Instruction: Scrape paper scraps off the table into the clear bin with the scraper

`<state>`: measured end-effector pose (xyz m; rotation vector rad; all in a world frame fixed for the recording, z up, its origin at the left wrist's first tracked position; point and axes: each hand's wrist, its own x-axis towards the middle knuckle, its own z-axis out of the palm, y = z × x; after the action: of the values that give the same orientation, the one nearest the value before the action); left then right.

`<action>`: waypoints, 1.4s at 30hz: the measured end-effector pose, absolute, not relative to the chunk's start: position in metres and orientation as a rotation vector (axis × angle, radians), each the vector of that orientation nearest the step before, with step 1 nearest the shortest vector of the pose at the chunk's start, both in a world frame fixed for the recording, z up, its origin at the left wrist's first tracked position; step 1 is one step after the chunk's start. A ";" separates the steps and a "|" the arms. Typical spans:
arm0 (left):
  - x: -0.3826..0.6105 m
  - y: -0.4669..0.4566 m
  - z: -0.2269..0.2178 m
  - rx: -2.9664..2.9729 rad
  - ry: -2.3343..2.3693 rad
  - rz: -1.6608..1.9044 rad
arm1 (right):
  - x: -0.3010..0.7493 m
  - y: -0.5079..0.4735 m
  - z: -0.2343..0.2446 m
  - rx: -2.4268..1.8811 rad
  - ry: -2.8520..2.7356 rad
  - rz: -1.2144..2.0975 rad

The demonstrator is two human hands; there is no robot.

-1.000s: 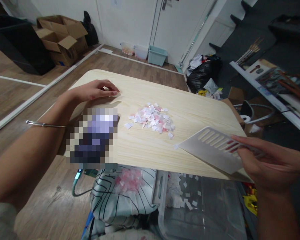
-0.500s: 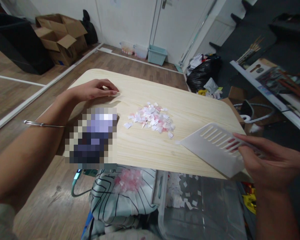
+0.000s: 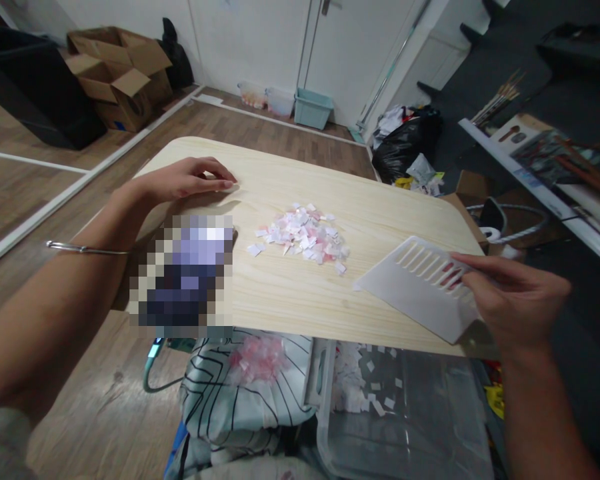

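Observation:
My right hand (image 3: 520, 300) grips a white plastic scraper (image 3: 415, 293) by its slotted side, the thumb on the near face. The scraper is tilted over the right part of the pale wooden tabletop (image 3: 290, 307), its left corner close to the surface. To its left lies a loose pile of small white and pink paper squares (image 3: 305, 233). My left hand (image 3: 197, 180) rests on the tabletop's far left, fingers loosely bent, a gap showing between thumb and forefinger. I see nothing held in it. A phone-like device (image 3: 187, 273), blurred out, sits near that forearm.
Below the near edge, a clear plastic bin (image 3: 410, 413) holds white paper squares. Beside it, pink pieces (image 3: 260, 360) lie on striped cloth (image 3: 250, 407). Cardboard boxes (image 3: 120, 87) and a black bin (image 3: 40, 93) stand back left; a black bag (image 3: 405, 143) sits back right.
My right hand has shifted left and slightly away from me with the scraper. My left hand and the paper pile look unmoved.

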<state>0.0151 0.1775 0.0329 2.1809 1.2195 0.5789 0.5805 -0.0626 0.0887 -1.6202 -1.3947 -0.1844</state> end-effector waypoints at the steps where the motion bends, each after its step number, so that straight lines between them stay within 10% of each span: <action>1: 0.015 0.178 0.033 2.179 1.219 0.580 | 0.582 -0.063 0.089 -1.617 -1.397 -0.186; 21: 0.017 0.176 0.032 2.167 1.235 0.592 | 0.604 -0.108 0.111 -1.691 -1.591 0.433; 42: 0.017 0.175 0.033 2.173 1.212 0.601 | 0.516 -0.191 0.060 -1.850 -1.305 0.265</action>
<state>0.0168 0.1751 0.0330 2.1731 1.2119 0.6011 0.5163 -0.1914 0.0595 -1.8496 -1.3052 0.2647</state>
